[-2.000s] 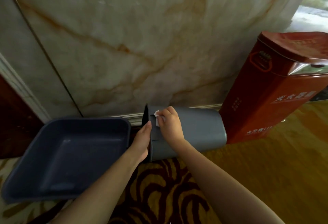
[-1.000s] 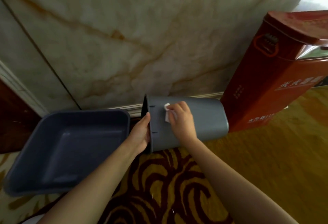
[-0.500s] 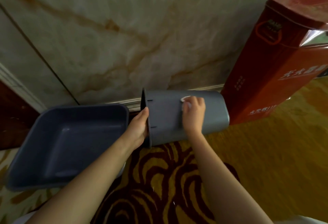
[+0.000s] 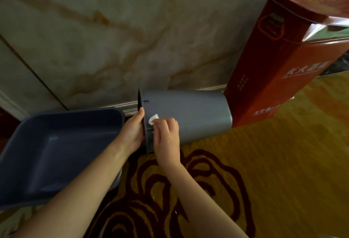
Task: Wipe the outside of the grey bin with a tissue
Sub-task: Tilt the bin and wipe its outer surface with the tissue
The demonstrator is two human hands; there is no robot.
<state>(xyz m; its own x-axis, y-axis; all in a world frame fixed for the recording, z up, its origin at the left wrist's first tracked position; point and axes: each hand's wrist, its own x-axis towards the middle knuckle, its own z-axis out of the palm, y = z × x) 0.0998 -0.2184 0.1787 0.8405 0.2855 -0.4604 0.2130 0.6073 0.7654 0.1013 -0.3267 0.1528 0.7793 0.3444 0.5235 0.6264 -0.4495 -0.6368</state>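
Observation:
The grey bin lies on its side on the carpet, its open rim to the left and its base to the right. My left hand grips the rim and steadies the bin. My right hand presses a small white tissue against the bin's outer side close to the rim, with fingers curled over it. Only a corner of the tissue shows beyond my fingers.
A dark grey rectangular tray lies tilted at the left, touching my left forearm. A tall red metal cabinet stands right of the bin's base. A marble wall with a skirting rises just behind. Yellow and maroon carpet covers the floor.
My right hand with the tissue slid right along the bin's side to its middle, then came back left to the rim. My left hand kept its grip on the rim.

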